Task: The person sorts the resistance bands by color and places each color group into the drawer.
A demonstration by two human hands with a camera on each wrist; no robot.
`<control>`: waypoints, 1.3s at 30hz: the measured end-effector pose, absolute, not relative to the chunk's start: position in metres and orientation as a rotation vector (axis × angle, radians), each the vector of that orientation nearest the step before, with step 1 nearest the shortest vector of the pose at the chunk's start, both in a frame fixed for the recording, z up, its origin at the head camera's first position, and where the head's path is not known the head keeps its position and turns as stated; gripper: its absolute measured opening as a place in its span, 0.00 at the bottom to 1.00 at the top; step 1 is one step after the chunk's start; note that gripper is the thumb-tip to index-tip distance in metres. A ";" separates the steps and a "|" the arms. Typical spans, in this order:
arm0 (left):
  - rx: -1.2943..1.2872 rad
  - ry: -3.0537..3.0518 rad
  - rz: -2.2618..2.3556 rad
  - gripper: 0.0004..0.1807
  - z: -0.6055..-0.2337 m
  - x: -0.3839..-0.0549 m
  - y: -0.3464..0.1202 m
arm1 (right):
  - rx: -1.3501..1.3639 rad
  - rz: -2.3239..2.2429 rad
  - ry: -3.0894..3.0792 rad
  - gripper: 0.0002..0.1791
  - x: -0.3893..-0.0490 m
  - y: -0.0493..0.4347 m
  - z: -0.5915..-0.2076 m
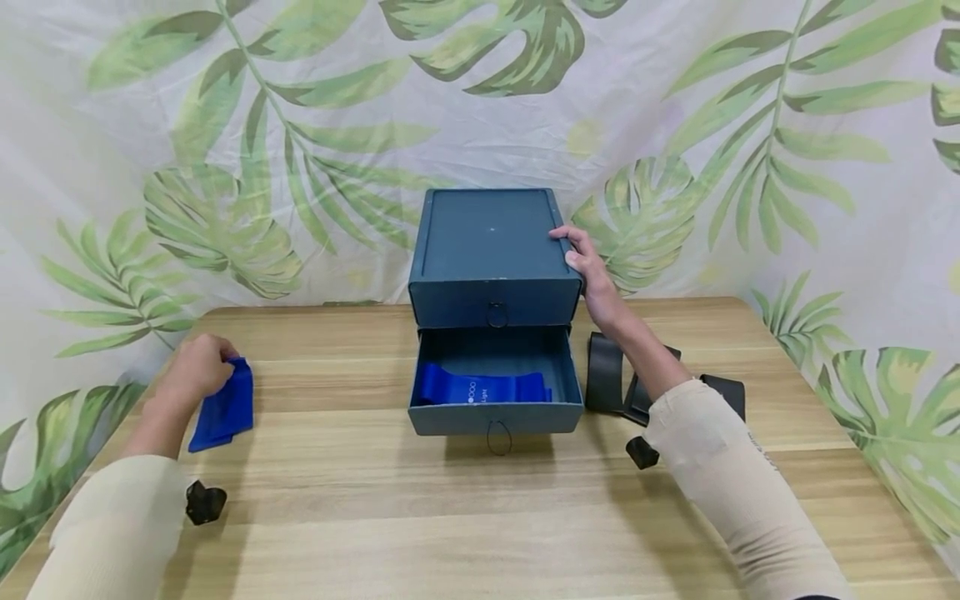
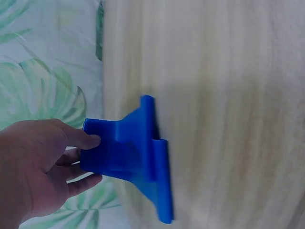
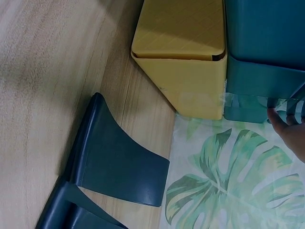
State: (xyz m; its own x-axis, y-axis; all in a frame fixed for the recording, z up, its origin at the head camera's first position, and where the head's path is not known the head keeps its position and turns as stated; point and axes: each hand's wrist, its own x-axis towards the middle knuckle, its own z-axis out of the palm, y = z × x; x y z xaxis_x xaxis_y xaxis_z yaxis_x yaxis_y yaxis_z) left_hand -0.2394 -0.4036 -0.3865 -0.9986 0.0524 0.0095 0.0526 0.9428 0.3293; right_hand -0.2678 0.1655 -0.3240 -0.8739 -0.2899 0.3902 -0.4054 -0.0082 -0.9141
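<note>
My left hand (image 1: 198,368) pinches one end of a blue resistance band (image 1: 227,408) at the table's left side. In the left wrist view, thumb and fingers hold the flat band (image 2: 119,148), its folded far end lying low over the wood. My right hand (image 1: 596,279) rests on the top right edge of a dark blue two-drawer box (image 1: 491,233). The box's lower drawer (image 1: 495,419) stands pulled out. Inside it lies another blue resistance band (image 1: 487,387) printed "Light". The right wrist view shows only part of the right hand (image 3: 293,136) touching the box.
Wide black bands (image 1: 604,373) lie right of the box, under the right forearm. Small black objects (image 1: 205,502) appear near each wrist. A yellow box-like part (image 3: 183,81) shows beside the blue-green box in the right wrist view. A leaf-patterned cloth (image 1: 495,125) hangs behind the table.
</note>
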 end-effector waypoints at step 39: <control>-0.687 -2.716 -0.923 0.14 -0.259 -0.184 -0.254 | 0.753 2.036 -2.147 0.29 -0.267 0.165 -0.324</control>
